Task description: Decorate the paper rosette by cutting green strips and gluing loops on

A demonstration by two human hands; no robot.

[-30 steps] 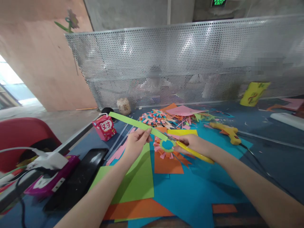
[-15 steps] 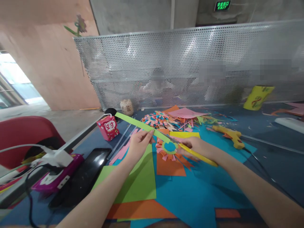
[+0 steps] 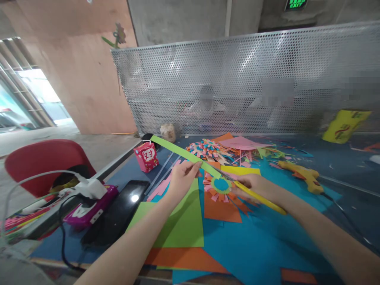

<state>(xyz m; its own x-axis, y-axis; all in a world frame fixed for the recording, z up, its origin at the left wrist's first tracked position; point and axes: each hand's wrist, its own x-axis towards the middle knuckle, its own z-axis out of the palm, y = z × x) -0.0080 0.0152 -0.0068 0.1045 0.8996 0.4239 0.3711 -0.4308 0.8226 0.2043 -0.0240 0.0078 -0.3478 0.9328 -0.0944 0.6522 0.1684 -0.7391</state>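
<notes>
My left hand (image 3: 184,176) pinches a long light-green paper strip (image 3: 175,149) near its middle; the strip slants from the upper left down to the right. In my right hand (image 3: 252,185) is a pair of yellow-handled scissors (image 3: 259,198), their blades pointing left along the strip's lower end. Whether the blades are cutting into the paper cannot be made out. Just under them lies a paper flower (image 3: 221,185) with a blue centre, a green ring and pink petals. It rests on an orange sheet (image 3: 224,211). A green sheet (image 3: 181,225) lies beneath my left wrist.
A yellow glue gun (image 3: 304,176) with a cord lies at right. Multicoloured fringed flowers (image 3: 206,149) and paper scraps sit behind. A pink carton (image 3: 146,156), a black phone (image 3: 117,213) and a purple power strip (image 3: 90,208) are at left. A perforated metal screen (image 3: 184,79) stands at the back.
The whole view has shifted, so things appear farther right. Both hands keep their hold on the strip and the scissors, with little other visible movement.
</notes>
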